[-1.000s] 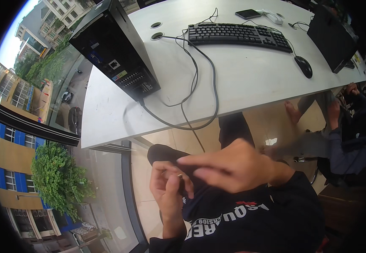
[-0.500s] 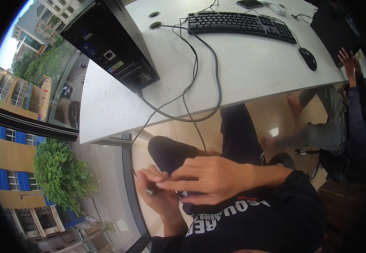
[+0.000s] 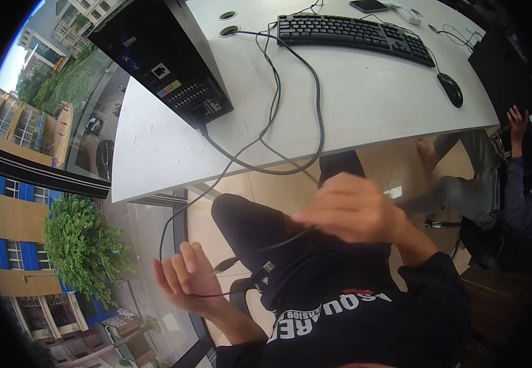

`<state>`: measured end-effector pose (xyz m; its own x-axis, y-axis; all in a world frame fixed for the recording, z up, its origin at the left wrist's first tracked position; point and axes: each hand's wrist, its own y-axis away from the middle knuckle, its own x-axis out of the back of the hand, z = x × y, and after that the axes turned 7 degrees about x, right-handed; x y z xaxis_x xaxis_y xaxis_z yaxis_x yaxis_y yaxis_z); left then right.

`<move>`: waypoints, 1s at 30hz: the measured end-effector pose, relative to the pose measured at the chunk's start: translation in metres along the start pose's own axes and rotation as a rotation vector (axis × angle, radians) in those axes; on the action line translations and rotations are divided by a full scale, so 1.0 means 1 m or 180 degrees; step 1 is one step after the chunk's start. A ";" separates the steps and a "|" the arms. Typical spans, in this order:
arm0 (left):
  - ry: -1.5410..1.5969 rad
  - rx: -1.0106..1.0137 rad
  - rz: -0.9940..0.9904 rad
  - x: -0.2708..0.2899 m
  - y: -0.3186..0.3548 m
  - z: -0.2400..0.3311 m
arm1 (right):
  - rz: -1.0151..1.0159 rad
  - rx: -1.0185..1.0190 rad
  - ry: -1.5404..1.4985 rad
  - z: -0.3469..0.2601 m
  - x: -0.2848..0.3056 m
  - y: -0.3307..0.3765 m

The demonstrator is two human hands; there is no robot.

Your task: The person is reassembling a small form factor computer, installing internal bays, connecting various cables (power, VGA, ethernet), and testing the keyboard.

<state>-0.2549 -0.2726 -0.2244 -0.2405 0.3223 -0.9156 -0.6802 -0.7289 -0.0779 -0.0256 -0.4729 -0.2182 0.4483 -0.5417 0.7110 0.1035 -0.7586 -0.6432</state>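
My left hand is at the lower left, its fingers curled round a thin black cable. That cable's metal-tipped USB plug hangs free in front of my shirt. My right hand, partly smeared by motion, pinches a second thin black cable above my lap. The dark plug end of this second cable points toward my left hand. Both thin cables run up over the desk edge toward the black keyboard and black mouse.
A black computer tower stands at the left of the white desk, ports facing me. A thick cable loops from its back to a desk grommet. A window lies at left. At right, another person's hand touches a black case.
My hands have come apart: the left went left, the right moved up and right, drawing its cable with it. The USB plug and the second plug end now show between them.
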 end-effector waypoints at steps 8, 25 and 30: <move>-0.4093 0.1612 0.0516 0.003 0.012 -0.010 | 0.1812 -0.1190 0.0829 0.003 0.059 -0.008; -0.3552 0.0659 0.0412 -0.001 0.038 -0.056 | -0.0171 -0.0238 -0.0249 -0.011 -0.020 -0.021; -0.3139 0.0372 0.0359 0.004 0.018 -0.040 | -0.0240 0.0069 -0.0834 -0.006 0.013 -0.011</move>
<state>-0.2406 -0.3090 -0.2458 -0.7390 0.6508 -0.1742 -0.6691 -0.7392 0.0772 -0.0265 -0.4734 -0.2004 0.6528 -0.3696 0.6612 0.1631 -0.7839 -0.5991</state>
